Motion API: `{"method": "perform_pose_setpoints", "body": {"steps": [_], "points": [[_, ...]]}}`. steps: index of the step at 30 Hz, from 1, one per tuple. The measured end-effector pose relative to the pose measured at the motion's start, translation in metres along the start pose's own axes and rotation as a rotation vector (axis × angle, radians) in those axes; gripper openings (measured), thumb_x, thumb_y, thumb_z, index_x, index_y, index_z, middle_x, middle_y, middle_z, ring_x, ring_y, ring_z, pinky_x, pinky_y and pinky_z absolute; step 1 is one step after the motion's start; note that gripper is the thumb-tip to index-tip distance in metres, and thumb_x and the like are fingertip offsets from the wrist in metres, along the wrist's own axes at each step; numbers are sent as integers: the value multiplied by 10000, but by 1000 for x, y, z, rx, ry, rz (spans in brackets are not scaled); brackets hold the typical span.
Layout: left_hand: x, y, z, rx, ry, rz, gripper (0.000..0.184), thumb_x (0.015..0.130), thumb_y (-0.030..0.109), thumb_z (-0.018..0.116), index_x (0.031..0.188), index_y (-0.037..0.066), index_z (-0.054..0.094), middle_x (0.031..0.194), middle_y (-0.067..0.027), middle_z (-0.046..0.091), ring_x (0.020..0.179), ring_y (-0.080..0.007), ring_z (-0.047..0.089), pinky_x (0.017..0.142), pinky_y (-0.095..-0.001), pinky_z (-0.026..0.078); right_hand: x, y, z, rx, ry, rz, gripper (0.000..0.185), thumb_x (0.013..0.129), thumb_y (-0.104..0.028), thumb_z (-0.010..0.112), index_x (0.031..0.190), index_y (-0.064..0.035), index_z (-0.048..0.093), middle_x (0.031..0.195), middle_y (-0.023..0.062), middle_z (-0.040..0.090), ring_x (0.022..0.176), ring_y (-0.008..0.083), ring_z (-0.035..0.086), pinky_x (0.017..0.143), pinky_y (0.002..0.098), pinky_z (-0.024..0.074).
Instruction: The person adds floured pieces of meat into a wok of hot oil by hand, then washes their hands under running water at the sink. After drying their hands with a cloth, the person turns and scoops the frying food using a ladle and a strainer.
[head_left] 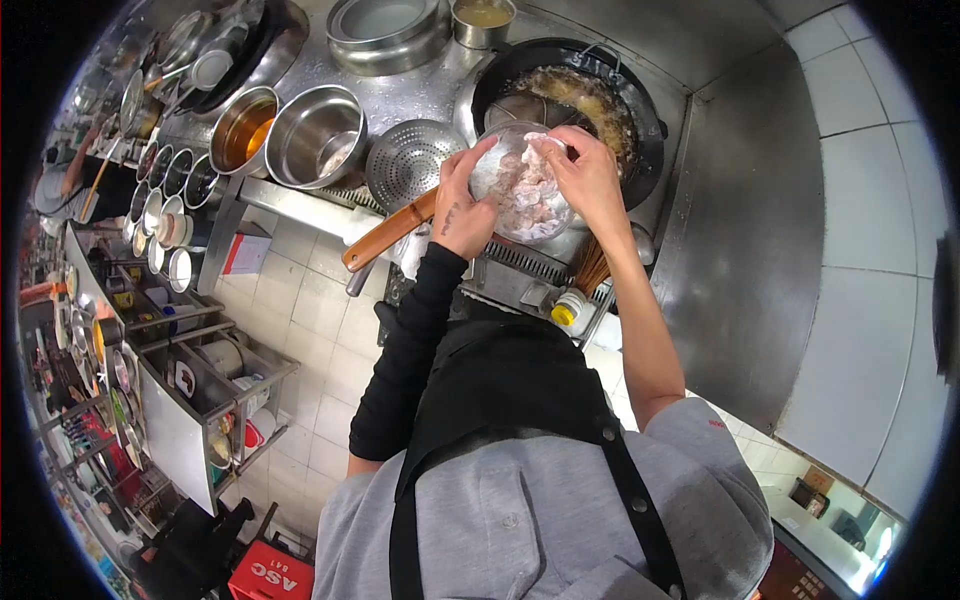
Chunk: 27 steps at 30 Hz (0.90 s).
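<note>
My left hand is closed on the near left side of a see-through bowl, thumb at its rim. Inside lie pale pieces of what looks like raw meat coated in white flour. My right hand, over the bowl's right side, pinches one floured piece between thumb and fingers. Just beyond both hands is a black wok of bubbling oil, with golden bits frying and a wire strainer in it. A perforated ladle rests to the left; a wooden handle passes beside my left hand.
Left of the stove stand a steel pot and a pot of amber liquid. Several small seasoning containers line the counter's left end. A bamboo brush and yellow-capped bottle are near my right forearm. A steel wall bounds the right.
</note>
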<state>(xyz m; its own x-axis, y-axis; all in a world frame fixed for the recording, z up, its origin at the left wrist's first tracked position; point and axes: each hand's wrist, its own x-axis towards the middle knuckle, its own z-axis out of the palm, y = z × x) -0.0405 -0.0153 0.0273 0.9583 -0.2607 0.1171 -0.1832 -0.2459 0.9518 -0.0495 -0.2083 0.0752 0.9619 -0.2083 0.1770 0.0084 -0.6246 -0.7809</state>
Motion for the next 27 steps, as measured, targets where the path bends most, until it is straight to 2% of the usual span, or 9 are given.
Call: {"method": "perform_pose_setpoints", "body": {"steps": [5, 10, 14, 17, 19, 21, 23, 25, 27], "points": [[-4, -14, -1, -33, -14, -11, 744, 721, -64, 548, 1431, 156, 578, 1377, -259, 488, 1305, -431, 500, 1138, -425, 395, -5, 43, -18, 114, 8, 45, 181, 927, -175, 721, 999, -14, 762, 1024, 116, 757, 778, 193, 716, 762, 327, 539], [-6, -19, 3, -35, -12, -41, 736, 721, -47, 552, 1431, 146, 576, 1380, -252, 490, 1309, -413, 499, 1132, -411, 397, -9, 49, -20, 450, -249, 59, 245, 994, -55, 599, 1217, 37, 639, 1072, 106, 730, 908, 179, 712, 836, 326, 575], [-4, -12, 11, -39, -20, -13, 734, 729, -47, 556, 1436, 149, 571, 1382, -236, 497, 1303, -393, 501, 1126, -395, 397, -14, 42, -5, 1285, -370, 427, 255, 1012, -163, 622, 1189, 19, 643, 1108, 111, 699, 954, 184, 680, 854, 334, 567], [-8, -8, 9, -60, -25, 4, 727, 739, -45, 569, 1440, 149, 567, 1376, -222, 507, 1299, -381, 501, 1122, -387, 397, -9, 33, -7, 1244, -247, 457, 216, 1004, -141, 640, 1168, -2, 651, 1093, 87, 702, 936, 158, 672, 829, 304, 549], [-11, -11, 6, -60, -16, 21, 722, 746, -43, 579, 1442, 145, 565, 1369, -215, 515, 1294, -373, 503, 1118, -384, 400, 0, 64, -15, 726, -217, 264, 156, 973, -102, 698, 1120, -51, 686, 1006, 17, 716, 869, 75, 635, 733, 247, 496], [-14, -17, 2, -86, -9, 21, 718, 749, -40, 590, 1444, 138, 562, 1369, -213, 515, 1301, -368, 502, 1117, -386, 399, 19, 90, -35, 392, -156, 266, 149, 963, -155, 703, 1061, -44, 718, 984, 82, 750, 883, 183, 698, 759, 321, 530], [-17, -18, -4, -98, 4, 16, 718, 751, -43, 588, 1447, 135, 560, 1369, -211, 517, 1306, -364, 502, 1118, -389, 399, 46, 150, -45, -224, 22, 96, 176, 952, -155, 661, 1047, -22, 727, 1044, 194, 746, 956, 366, 718, 813, 435, 549], [-20, -15, -9, -93, 24, 5, 722, 752, -51, 572, 1450, 134, 558, 1369, -211, 518, 1310, -361, 503, 1120, -393, 399, 78, 216, -43, -498, -46, 223, 204, 928, -109, 604, 1071, -21, 720, 1132, 267, 688, 1055, 477, 652, 890, 527, 524], [-23, -13, -14, -115, 45, -19, 748, 749, -80, 538, 1466, 130, 546, 1375, -197, 522, 1323, -338, 502, 1103, -384, 421, 105, 255, -36, -586, -112, 197, 204, 918, -77, 583, 1057, -5, 714, 1113, 272, 690, 1037, 475, 657, 886, 531, 526]]}}
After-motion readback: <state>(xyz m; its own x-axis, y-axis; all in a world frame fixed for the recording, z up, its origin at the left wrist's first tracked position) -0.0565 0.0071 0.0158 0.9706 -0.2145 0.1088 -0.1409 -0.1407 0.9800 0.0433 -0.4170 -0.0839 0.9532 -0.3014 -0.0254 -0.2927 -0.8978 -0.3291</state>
